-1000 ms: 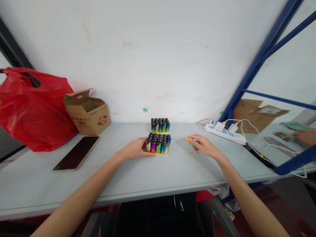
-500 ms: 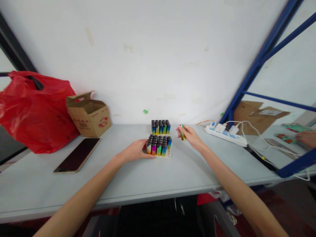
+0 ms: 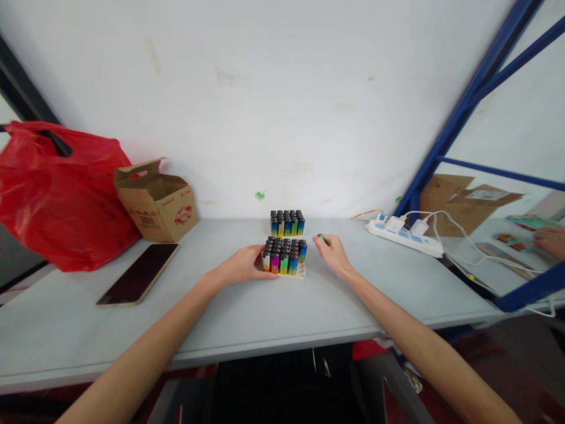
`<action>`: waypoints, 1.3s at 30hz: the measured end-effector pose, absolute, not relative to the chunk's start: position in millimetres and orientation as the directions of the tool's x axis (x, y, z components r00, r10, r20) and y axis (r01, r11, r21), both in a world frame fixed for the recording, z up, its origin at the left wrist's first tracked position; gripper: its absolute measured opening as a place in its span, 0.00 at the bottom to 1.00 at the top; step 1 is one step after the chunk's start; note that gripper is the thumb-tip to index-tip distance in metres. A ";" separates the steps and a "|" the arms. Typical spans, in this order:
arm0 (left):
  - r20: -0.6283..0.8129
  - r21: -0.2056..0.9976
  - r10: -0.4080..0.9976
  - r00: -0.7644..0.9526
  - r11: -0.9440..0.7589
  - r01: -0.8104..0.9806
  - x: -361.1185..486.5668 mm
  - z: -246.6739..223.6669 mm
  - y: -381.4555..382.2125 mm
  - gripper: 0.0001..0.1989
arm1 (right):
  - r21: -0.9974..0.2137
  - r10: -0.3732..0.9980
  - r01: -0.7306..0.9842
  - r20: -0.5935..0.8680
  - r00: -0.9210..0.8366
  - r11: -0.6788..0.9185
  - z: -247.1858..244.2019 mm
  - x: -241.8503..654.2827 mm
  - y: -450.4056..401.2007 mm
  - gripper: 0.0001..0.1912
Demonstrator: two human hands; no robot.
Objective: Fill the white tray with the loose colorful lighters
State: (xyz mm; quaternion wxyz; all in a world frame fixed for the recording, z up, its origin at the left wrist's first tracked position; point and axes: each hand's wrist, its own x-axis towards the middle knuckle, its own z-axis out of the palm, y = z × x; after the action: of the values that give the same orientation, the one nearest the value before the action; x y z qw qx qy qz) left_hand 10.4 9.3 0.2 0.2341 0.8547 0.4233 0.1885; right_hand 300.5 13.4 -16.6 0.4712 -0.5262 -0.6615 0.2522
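Note:
My left hand (image 3: pixel 242 265) is wrapped round the left end of a pale tray (image 3: pixel 301 271). Upright lighters (image 3: pixel 284 257) with black tops and rainbow-coloured bodies fill most of that tray; a few bare slots show at its right front corner. To the right of it, my right hand (image 3: pixel 334 254) is closed on a single lighter (image 3: pixel 323 238). Only the lighter's top end, with a bit of green, sticks out between the fingers; its body is hidden. Behind the front tray stands a second block of similar lighters (image 3: pixel 288 224), touched by neither hand.
A phone (image 3: pixel 139 275), an opened cardboard box (image 3: pixel 156 203) and a red plastic bag (image 3: pixel 66 194) are on the left. At right lie a white power strip (image 3: pixel 404 235) with plugs and cables, and a blue metal frame (image 3: pixel 459 123). Beyond it, another person's hand (image 3: pixel 551 241) shows.
My right hand has moved slightly left and turned, so the lighter it holds is now mostly hidden in the fingers. My left hand stays on the tray. The camera view has shifted slightly.

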 end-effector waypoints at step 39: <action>0.157 0.592 0.815 0.558 -0.530 0.607 8.2 -3.4 10.4 0.31 | -0.453 0.774 0.629 0.407 -0.485 0.632 -8.8 312.7 -3.6 0.26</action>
State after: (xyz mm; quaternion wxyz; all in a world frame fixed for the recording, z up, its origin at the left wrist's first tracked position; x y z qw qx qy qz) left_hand 8.2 10.4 -3.4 0.2440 0.8482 0.4192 0.2130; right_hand 312.7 -3.6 -8.8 0.2975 -0.4111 -0.8530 0.1219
